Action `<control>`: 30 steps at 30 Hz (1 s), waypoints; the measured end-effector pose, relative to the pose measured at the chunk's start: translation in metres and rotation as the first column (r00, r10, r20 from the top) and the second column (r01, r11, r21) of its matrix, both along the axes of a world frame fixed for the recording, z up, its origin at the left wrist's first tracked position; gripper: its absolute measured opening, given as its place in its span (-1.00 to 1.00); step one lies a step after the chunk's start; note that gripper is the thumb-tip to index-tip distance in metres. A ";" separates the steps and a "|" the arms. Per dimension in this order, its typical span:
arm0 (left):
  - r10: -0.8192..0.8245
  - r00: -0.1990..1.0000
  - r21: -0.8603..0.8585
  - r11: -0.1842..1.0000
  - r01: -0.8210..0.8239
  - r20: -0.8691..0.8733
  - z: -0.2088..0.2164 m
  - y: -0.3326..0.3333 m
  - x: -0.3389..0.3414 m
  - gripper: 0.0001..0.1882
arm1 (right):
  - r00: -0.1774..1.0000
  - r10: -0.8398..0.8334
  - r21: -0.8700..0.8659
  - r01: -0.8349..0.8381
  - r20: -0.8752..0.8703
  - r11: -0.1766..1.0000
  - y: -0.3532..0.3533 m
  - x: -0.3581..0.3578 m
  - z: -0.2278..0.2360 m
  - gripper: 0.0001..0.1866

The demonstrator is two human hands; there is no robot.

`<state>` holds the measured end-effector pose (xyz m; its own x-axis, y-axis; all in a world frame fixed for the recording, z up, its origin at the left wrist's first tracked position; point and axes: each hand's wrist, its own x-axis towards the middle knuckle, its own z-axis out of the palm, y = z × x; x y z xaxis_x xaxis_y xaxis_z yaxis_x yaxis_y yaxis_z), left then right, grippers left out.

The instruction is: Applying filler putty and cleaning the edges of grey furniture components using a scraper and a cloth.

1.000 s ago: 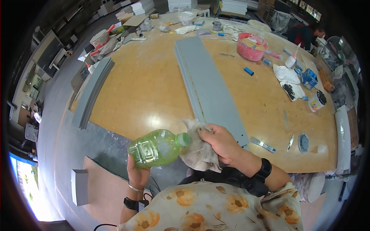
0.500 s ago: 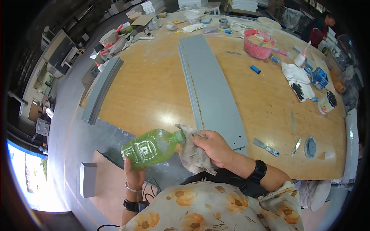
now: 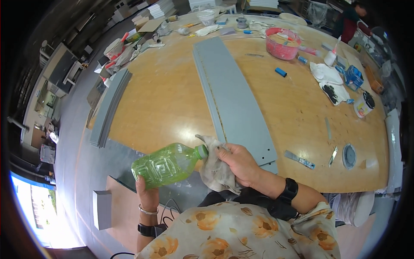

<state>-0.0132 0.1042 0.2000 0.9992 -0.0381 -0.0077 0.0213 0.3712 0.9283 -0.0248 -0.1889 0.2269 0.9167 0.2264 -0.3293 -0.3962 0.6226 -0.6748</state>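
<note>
A green plastic bottle (image 3: pixel 166 165) lies tilted in my left hand (image 3: pixel 147 194), which grips it near its base; its capped neck points right. My right hand (image 3: pixel 242 163) pinches a stained, whitish rag (image 3: pixel 215 170) that hangs down close against the bottle's green cap (image 3: pixel 201 152). Whether cloth and cap touch I cannot tell for sure. Beyond my right hand a stack of long grey panels (image 3: pixel 237 86) runs away across the wooden table (image 3: pixel 155 99), with a thin brownish line along its left side and small dark holes at the near end.
More grey panels (image 3: pixel 110 110) lie along the table's left edge. To the right are a putty knife (image 3: pixel 299 159), a grey round lid (image 3: pixel 349 156), a black-topped tub (image 3: pixel 364 105) and a blue box (image 3: pixel 353 77). A pink basin (image 3: pixel 282 49) stands farther back. Another person (image 3: pixel 348 21) is at the far right.
My view has shifted slightly. The bottle has moved a little left and turned slightly in my left hand. My right hand keeps hold of the rag. The far person has shifted posture.
</note>
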 end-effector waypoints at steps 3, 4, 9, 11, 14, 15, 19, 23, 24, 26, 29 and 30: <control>-0.025 1.000 -0.046 0.999 0.025 -0.002 -0.003 0.008 0.015 -0.43 | 0.998 -0.056 -0.026 0.056 0.013 0.998 0.011 0.003 0.003 -0.74; -0.036 0.999 -0.040 0.999 0.035 -0.003 -0.004 0.013 0.020 -0.42 | 0.998 -0.059 -0.043 0.061 0.031 0.997 0.016 0.005 0.001 -0.74; -0.071 0.997 -0.004 0.997 0.071 0.025 0.005 0.032 0.048 -0.39 | 0.991 -0.130 -0.014 0.130 -0.009 0.991 0.042 0.015 -0.003 -0.74; -0.101 0.992 0.064 0.993 0.096 0.078 0.011 0.040 0.059 -0.39 | 0.987 -0.160 0.027 0.161 -0.031 0.987 0.051 0.017 -0.001 -0.74; -0.105 0.990 0.084 0.992 0.098 0.092 0.019 0.050 0.069 -0.39 | 0.987 -0.159 0.075 0.159 -0.012 0.984 0.064 0.023 -0.004 -0.74; -0.092 0.990 0.093 0.992 0.083 0.104 0.020 0.052 0.073 -0.40 | 0.986 -0.168 0.081 0.168 -0.015 0.982 0.066 0.024 -0.004 -0.74; -0.128 0.988 0.087 0.989 0.121 0.086 0.013 0.053 0.088 -0.41 | 0.981 -0.185 -0.004 0.185 0.055 0.983 0.066 0.030 -0.005 -0.74; -0.225 0.974 -0.100 0.970 0.221 -0.032 -0.017 0.044 0.102 -0.41 | 0.977 -0.152 -0.209 0.182 0.152 0.961 0.056 0.031 0.004 -0.72; -0.268 0.958 -0.171 0.953 0.249 -0.102 -0.021 0.033 0.105 -0.40 | 0.973 -0.166 -0.227 0.200 0.161 0.953 0.055 0.032 0.007 -0.72; -0.354 0.910 -0.305 0.910 0.281 -0.216 -0.030 0.014 0.111 -0.39 | 0.958 -0.256 -0.261 0.281 0.127 0.923 0.060 0.029 0.012 -0.68; -0.462 0.824 -0.508 0.822 0.259 -0.327 -0.044 -0.001 0.124 -0.36 | 0.920 -0.341 -0.446 0.391 0.191 0.805 0.071 0.039 0.007 -0.60; -0.490 0.795 -0.556 0.796 0.241 -0.357 -0.056 -0.001 0.131 -0.36 | 0.935 -0.286 -0.447 0.352 0.211 0.823 0.073 0.045 0.003 -0.54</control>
